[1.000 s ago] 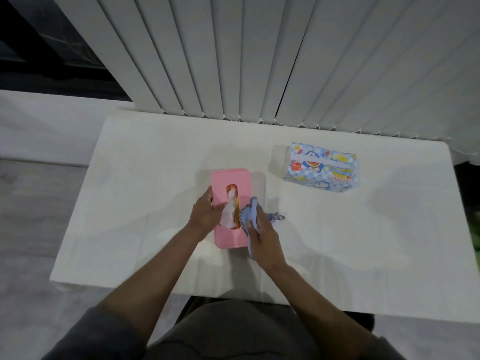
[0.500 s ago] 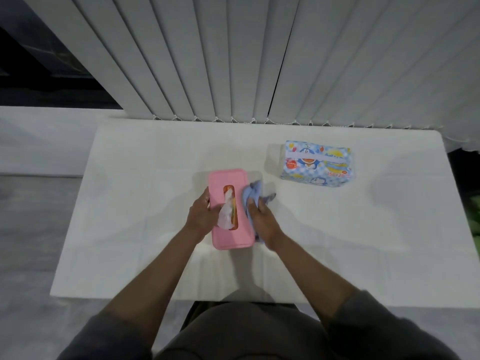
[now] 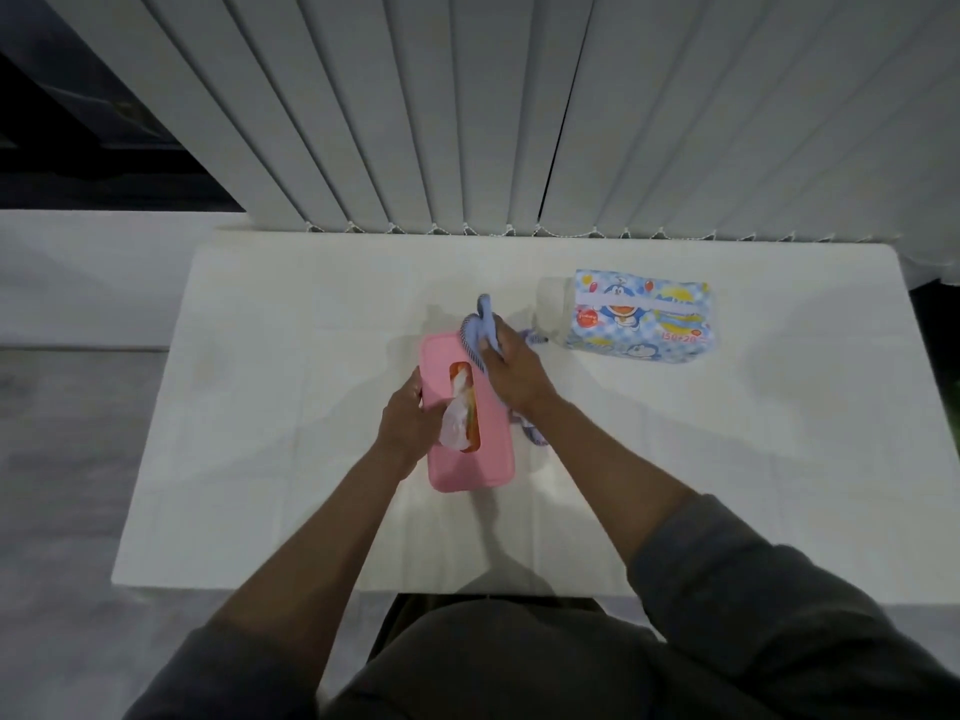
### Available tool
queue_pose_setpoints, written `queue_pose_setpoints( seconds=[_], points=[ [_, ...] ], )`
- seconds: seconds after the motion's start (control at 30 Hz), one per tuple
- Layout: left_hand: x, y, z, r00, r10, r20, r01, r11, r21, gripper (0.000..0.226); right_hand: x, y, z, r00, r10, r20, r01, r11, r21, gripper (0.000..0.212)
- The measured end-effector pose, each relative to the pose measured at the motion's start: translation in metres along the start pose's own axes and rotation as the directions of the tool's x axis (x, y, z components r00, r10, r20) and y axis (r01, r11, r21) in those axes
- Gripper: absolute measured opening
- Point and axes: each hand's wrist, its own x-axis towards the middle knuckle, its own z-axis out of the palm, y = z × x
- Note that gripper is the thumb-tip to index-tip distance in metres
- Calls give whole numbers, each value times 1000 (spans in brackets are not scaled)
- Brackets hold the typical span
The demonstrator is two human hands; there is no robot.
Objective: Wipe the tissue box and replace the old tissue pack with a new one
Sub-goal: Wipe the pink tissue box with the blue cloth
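Your right hand (image 3: pixel 511 374) is bunched around the blue cloth (image 3: pixel 480 327) and presses it onto the far right corner of the pink tissue box (image 3: pixel 493 454). The box lies on the table (image 3: pixel 291 356) under both hands. Your left hand (image 3: pixel 408 426) clamps the box's left edge, thumb up on the lid beside the slot.

The risks, as I judge them:
- **Snagged tissue:** the loose tissue (image 3: pixel 454 431) standing out of the slot sits just right of your left thumb. A cloth stroke across the lid could catch it and drag sheets out.
- **Trapped cloth:** the cloth's tail trails off the box just below your right wrist and could get caught under the box.
- **Skidding box:** if your left grip slackens, the light box may slide on the smooth table under the wiping push.

Through the slot you can see the old pack's orange wrapper inside the box; how full it is cannot be told. The new tissue pack (image 3: pixel 641 317) lies to the right of and beyond your right hand, apart from it, and looks unopened.
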Motion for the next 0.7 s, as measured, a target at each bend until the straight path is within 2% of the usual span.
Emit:
queue_pose_setpoints(
  seconds=[0.1, 0.23, 0.37, 0.47, 0.53, 0.63, 0.7],
  points=[
    [-1, 0, 0, 1000, 3, -6, -3, 1000, 21, 45, -6, 6, 4, 999, 46, -10, -46, 999, 24, 45],
    [-2, -1, 0, 1000, 8, -4, -8, 1000, 4, 50, -61, 25, 17, 966, 255, -44, -252, 965, 68, 31],
    [1, -1, -1, 1000, 10, 7, -10, 1000, 18, 45, -99, 34, 15, 971, 240, -21, -240, 971, 22, 23],
    [5, 2, -3, 997, 10, 75, -12, 999, 34, 39, -114, 38, -4, 980, 201, 2, -200, 978, -52, 17],
    [8, 7, -3, 991, 4, 131, -15, 997, 79, 43, -120, 39, -19, 984, 175, 3, -175, 983, -57, 12],
    [15, 15, 0, 987, -1, 161, -28, 984, 176, 51, -126, 43, -38, 990, 106, -91, -118, 983, -138, 15],
    [15, 18, 0, 986, 25, 166, -60, 975, 215, 45, -131, 49, -49, 975, 40, -217, -100, 956, -276, 19]
  ],
)
